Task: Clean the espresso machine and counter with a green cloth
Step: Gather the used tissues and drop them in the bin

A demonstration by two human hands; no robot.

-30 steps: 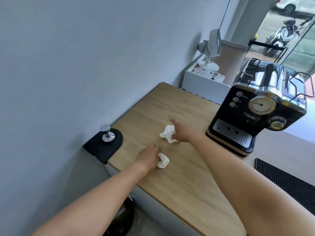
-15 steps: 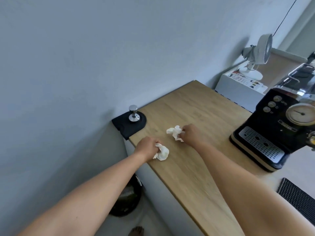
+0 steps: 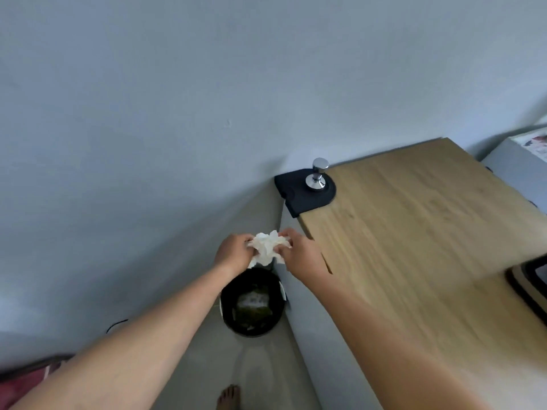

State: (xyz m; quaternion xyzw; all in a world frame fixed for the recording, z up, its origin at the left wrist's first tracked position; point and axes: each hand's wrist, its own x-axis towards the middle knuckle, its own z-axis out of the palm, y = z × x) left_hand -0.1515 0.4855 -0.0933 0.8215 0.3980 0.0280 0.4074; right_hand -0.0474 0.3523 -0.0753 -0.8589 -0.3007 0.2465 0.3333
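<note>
Both hands hold a bunch of crumpled white tissue together, off the left end of the wooden counter and above a black bin on the floor. My left hand grips the tissue from the left, my right hand pinches it from the right. Only a corner of the black espresso machine shows at the right edge. No green cloth is in view.
A steel tamper stands on a black mat at the counter's far left corner, by the grey wall. The bin holds some rubbish. A bare foot is on the floor below. A white box sits at the far right.
Both hands lifted their tissues off the counter, moved left past its end and brought them together over the bin. The view swung left and down, so the espresso machine is nearly out of frame.
</note>
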